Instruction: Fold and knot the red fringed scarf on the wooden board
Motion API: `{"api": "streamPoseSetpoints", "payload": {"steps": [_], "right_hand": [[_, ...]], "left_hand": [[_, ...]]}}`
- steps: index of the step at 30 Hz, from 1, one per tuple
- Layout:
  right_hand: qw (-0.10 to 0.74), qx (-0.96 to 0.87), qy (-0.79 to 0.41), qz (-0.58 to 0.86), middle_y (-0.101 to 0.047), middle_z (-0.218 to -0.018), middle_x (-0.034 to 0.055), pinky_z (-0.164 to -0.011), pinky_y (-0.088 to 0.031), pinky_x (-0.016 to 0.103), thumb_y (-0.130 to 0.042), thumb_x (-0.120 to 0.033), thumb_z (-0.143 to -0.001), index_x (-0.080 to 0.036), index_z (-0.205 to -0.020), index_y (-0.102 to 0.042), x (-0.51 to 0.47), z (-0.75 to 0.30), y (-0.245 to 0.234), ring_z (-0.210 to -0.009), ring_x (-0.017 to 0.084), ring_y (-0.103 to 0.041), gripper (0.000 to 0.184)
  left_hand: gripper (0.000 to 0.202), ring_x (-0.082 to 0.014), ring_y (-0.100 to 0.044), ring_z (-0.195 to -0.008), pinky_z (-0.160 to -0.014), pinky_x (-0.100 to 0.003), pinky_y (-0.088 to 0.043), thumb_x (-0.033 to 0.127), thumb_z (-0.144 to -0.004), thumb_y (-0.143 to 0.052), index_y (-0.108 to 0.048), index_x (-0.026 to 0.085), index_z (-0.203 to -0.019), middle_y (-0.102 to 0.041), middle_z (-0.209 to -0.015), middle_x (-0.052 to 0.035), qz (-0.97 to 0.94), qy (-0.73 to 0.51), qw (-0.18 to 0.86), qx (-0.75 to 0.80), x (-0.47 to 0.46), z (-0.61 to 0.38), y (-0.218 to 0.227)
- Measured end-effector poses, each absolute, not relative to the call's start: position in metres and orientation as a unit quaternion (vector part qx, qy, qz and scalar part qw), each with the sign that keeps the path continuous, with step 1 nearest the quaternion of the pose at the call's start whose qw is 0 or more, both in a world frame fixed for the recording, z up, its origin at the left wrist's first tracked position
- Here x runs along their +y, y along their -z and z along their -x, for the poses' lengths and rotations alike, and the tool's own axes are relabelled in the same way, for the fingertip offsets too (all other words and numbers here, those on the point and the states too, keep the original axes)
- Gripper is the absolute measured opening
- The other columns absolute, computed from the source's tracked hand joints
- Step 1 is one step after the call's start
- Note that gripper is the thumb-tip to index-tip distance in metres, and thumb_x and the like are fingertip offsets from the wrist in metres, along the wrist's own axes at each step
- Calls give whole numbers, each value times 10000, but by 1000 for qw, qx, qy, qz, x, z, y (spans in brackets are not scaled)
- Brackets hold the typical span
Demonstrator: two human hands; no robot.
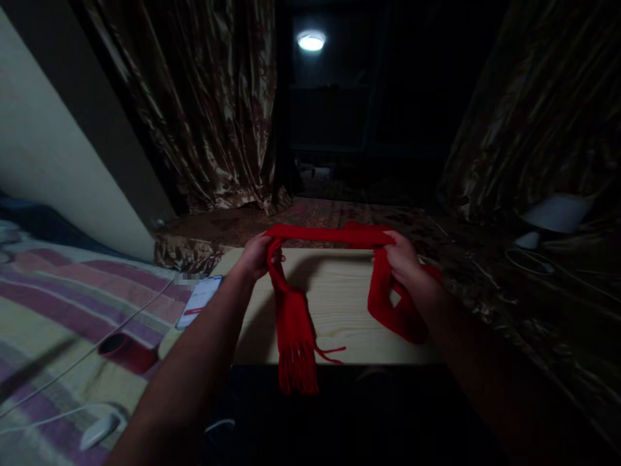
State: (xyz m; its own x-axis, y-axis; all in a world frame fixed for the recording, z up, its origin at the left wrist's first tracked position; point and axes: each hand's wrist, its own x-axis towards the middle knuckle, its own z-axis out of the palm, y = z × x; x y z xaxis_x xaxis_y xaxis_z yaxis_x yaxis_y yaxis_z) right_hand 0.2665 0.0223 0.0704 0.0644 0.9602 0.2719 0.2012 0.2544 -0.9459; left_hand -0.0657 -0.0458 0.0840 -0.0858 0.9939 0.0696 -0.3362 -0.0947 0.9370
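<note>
A red scarf (330, 234) is stretched level between my two hands, above a pale wooden tabletop (334, 304). My left hand (256, 254) is closed round it on the left, and a fringed end hangs below that hand past the table's front edge. On the right, my right hand (403, 254) grips the scarf too. A loop of it droops under this hand onto the wood, and more red fabric lies behind and beside the right wrist. The fingertips of both hands are partly hidden by the cloth.
Left of the table lies a striped bedspread (58, 304) with a phone (200, 301), a red cylindrical object (127, 353) and a white corded device (99, 430). A patterned ledge (310, 210) runs behind, below curtains (213, 116). A white lamp-like object (557, 212) stands at right.
</note>
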Motion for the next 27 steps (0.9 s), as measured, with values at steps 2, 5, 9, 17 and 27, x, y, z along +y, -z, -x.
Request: {"api": "streamPoseSetpoints", "payload": {"steps": [2,5,9,17,27], "right_hand": [[551,-548,-394,491,-671,-714,-23,-504,-514,246,-528,-211,-658,-212,-1119,-635,21,-267,-71,-518,141,-577,473],[565,-522,-421,481,-621,-617,-43,-491,-504,239,-564,-206,-650,-212,-1048,-663,17,-267,-74,-468,130,-542,410],[527,-547,-442,477,-633,-599,-21,-505,-529,280,-692,-251,-693,-213,-962,-693,12,-268,-74,-491,161,-581,272],[332,-637,-513,470,-699,-683,32,-484,-502,251,-855,-230,-586,-184,-835,-685,23,-293,-52,-528,151,-607,305],[415,-507,-627,421,-575,-609,-36,-440,-439,208,-794,-314,-756,-198,-768,-545,43,-326,-27,-430,68,-456,275]], "left_hand": [[219,-55,-300,-284,-453,-255,-471,300,-832,-556,-543,169,-657,-392,-418,70,-419,-574,606,358,-55,66,-85],[349,-43,-188,-272,-382,-240,-378,389,-905,-494,-556,163,-647,-357,-415,66,-422,-542,667,289,-66,67,-88],[268,-39,-158,-319,-364,-205,-277,395,-910,-524,-613,157,-825,-374,-480,74,-402,-587,663,232,-72,64,-93],[270,-48,-425,-457,-465,-181,-381,159,-620,-695,-574,172,-861,-505,-606,69,-392,-695,508,324,-41,68,-69],[205,-166,-562,-442,-450,-252,-400,300,-734,-717,-619,168,-612,-597,-486,-30,-392,-537,438,606,-6,87,-1]]}}
